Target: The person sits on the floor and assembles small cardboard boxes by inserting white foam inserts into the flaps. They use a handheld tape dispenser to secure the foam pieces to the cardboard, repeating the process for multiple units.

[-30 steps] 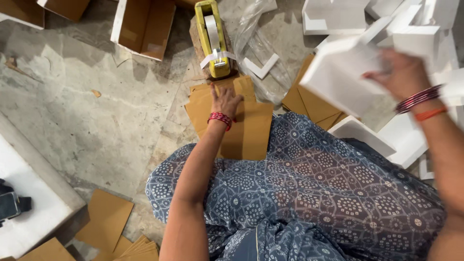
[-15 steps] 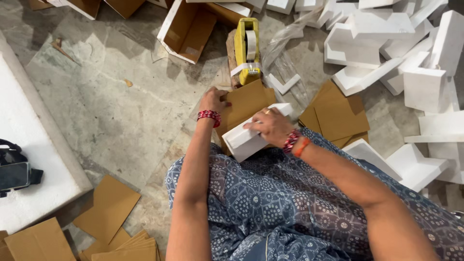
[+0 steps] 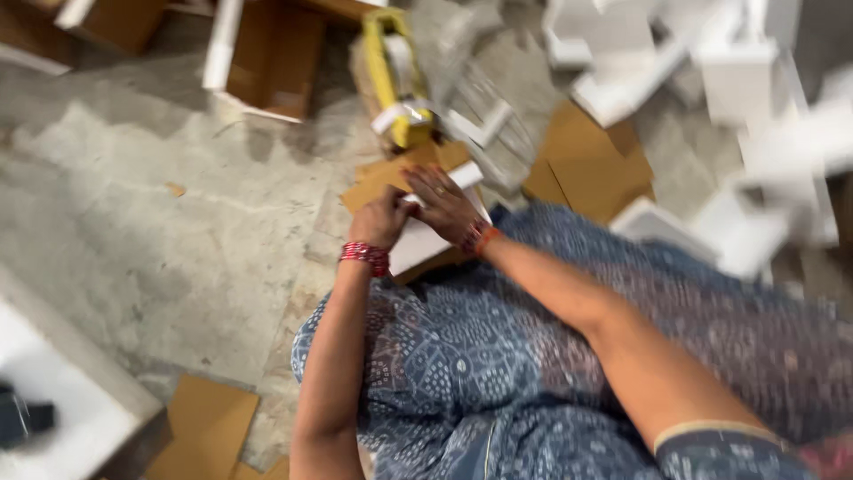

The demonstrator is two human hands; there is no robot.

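Note:
A white foam block (image 3: 425,238) lies on a stack of brown cardboard sheets (image 3: 391,178) in front of my knees. My right hand (image 3: 444,203) rests on top of the block with fingers spread over it. My left hand (image 3: 380,220) grips the block's left end, a red bangle on its wrist. The frame is motion-blurred, so the block's far edge is unclear.
A yellow tape dispenser (image 3: 393,80) lies just beyond the cardboard. Open cardboard boxes (image 3: 267,62) sit at the top left. Several white foam pieces (image 3: 737,98) are piled at the right. More cardboard (image 3: 591,164) lies right of the hands, and a white slab (image 3: 62,391) fills the bottom left.
My right hand brought the white foam block from the right pile down onto the cardboard. My left hand moved onto the block's left end. The view shifted and blurred.

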